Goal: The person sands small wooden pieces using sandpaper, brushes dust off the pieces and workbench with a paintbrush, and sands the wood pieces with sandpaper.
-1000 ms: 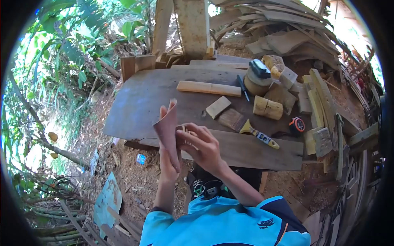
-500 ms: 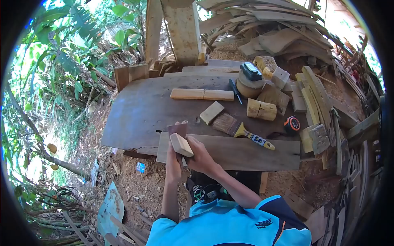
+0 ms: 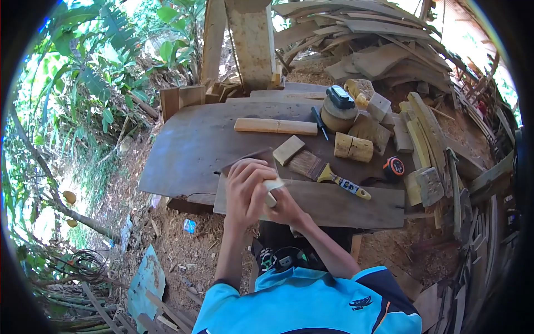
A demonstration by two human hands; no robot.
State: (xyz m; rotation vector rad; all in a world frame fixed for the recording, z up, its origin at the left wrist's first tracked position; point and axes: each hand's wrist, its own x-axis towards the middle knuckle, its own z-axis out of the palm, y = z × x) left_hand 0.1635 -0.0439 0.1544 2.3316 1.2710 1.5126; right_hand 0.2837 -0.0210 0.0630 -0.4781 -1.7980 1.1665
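The wooden block is pale and plain, a small piece that I see only in part between the two hands, over the near edge of a narrow board on the work table. One light face catches the sun and looks nearly white, and below it a blunt end pokes out. The left hand comes over it from the left, its fingers bent and lying close together side by side, but I can't tell from here whether they press on the block, on the brown sheet or on both. The right hand is closed around the block from the right; its fingertips are out of my sight, so I can't say how they are placed. The brown sheet shows as a dark strip past the left knuckles, its remaining part covered by that hand. The block's far end and underside are hidden too, and the glare washes out its grain. I can't make out whether it touches the narrow board. To the right, well within my view, a wide paintbrush lies with its bristles towards a small loose block, and a tape measure sits farther right. The sleeves are cut off at the bottom.
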